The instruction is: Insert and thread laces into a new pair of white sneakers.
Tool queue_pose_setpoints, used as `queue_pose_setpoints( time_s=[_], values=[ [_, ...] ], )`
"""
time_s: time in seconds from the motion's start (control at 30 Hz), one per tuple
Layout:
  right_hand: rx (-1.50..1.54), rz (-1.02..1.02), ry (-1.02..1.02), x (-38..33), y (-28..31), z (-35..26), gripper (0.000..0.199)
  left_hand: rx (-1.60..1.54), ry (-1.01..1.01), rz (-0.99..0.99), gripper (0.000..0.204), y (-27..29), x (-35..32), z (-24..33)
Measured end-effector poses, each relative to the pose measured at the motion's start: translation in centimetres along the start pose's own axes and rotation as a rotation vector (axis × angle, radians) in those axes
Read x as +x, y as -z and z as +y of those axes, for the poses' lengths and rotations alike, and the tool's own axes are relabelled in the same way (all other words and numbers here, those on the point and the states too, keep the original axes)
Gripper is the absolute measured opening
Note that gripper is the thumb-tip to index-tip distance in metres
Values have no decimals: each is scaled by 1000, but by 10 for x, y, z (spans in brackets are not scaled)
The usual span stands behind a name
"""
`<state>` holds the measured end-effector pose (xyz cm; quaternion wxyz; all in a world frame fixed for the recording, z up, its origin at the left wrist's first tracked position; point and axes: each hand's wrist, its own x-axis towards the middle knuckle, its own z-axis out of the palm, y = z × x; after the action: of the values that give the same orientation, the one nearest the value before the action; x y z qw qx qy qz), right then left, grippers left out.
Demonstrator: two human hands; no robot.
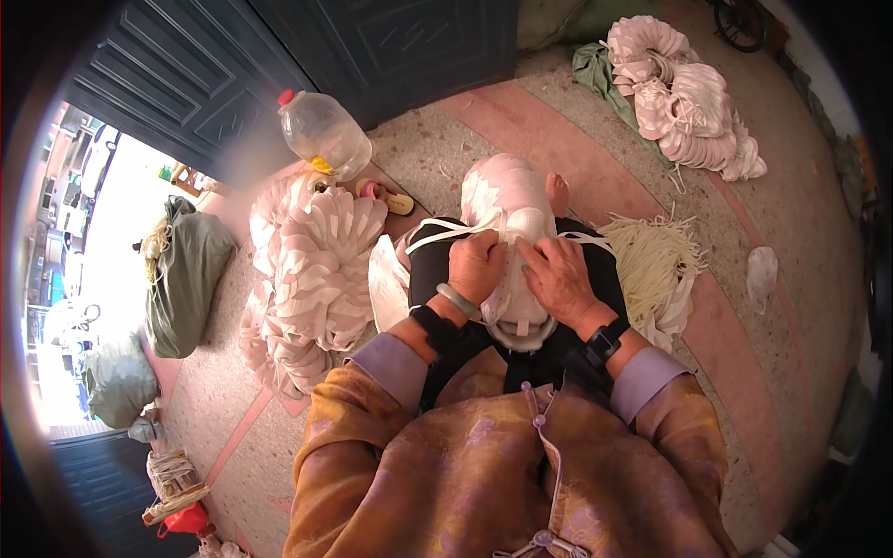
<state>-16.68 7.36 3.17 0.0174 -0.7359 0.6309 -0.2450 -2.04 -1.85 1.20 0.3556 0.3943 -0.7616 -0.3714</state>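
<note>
A white shoe upper [513, 302] rests across my lap between my knees, its heel end nearest me. White laces [446, 226] run out from it to the left and right over my thighs. My left hand [476, 267] is closed at the upper's left edge, fingers curled by the lace. My right hand [561, 279] bends over the opposite edge, its fingertips pressed together near the middle; what they pinch is too small to make out. Just beyond my hands, a stack of more white uppers [502, 186] lies between my legs.
Strung white uppers [316, 270] are heaped left; another heap [684, 102] lies far right. Loose cream laces [656, 256] lie by my right knee. A clear jug [326, 135] with a red cap and a sandal [395, 200] stand near the dark door [391, 46]. Green sacks [189, 279] sit far left.
</note>
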Motion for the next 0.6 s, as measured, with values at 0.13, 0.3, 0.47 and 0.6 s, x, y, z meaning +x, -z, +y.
queue_pose_setpoints(
  time_s=[0.13, 0.3, 0.47, 0.6],
  values=[
    [-3, 4, -7, 6, -4, 3, 42, 284, -167, -83, 9, -2, 9, 3],
    [-6, 4, 11, 14, -9, 11, 38, 444, -194, -190, 12, -1, 17, 7],
    [16, -8, -20, 17, -15, 10, 32, 464, -206, -260, 10, -2, 24, 3],
    [32, 3, -42, 15, -14, 6, 31, 400, -146, -181, 12, -5, 21, -10]
  ],
)
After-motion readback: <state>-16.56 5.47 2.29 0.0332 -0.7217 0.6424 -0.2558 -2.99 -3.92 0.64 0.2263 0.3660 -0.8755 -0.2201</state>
